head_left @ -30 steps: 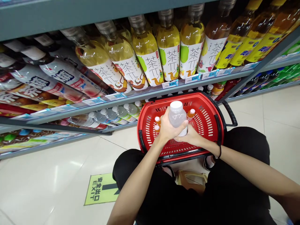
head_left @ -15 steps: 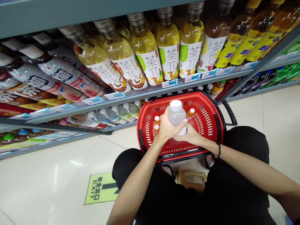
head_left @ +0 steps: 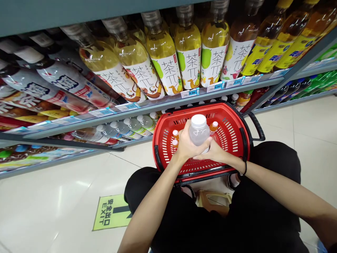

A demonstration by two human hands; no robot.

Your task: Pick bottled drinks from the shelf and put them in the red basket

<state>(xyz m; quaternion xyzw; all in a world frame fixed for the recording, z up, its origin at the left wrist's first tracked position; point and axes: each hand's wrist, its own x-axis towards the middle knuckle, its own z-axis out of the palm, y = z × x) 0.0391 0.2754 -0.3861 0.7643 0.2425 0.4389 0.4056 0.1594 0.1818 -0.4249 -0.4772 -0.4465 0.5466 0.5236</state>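
Observation:
A clear bottle with a white cap (head_left: 198,121) stands upright in both hands above the red basket (head_left: 238,119). My left hand (head_left: 188,142) is wrapped round its left side, the thumb lying across the front. Lower down, my right hand (head_left: 212,153) closes round the right side of the same bottle. Inside the basket, small orange bottles with pale caps lie left of the hands, and another orange bottle (head_left: 213,127) is just to the right. The bottle's lower part is hidden by my fingers.
Shelves of drinks stand ahead, with yellow tea bottles (head_left: 189,52) above the basket and peach-labelled bottles (head_left: 63,80) at the left. The basket's black handle (head_left: 257,128) sticks out right. A green exit sign (head_left: 112,212) is on the floor. My knees flank the basket.
The bottle and both hands have hardly moved; the cap sits slightly lower in view. The view has shifted a little, so the shelves and basket appear slightly further left.

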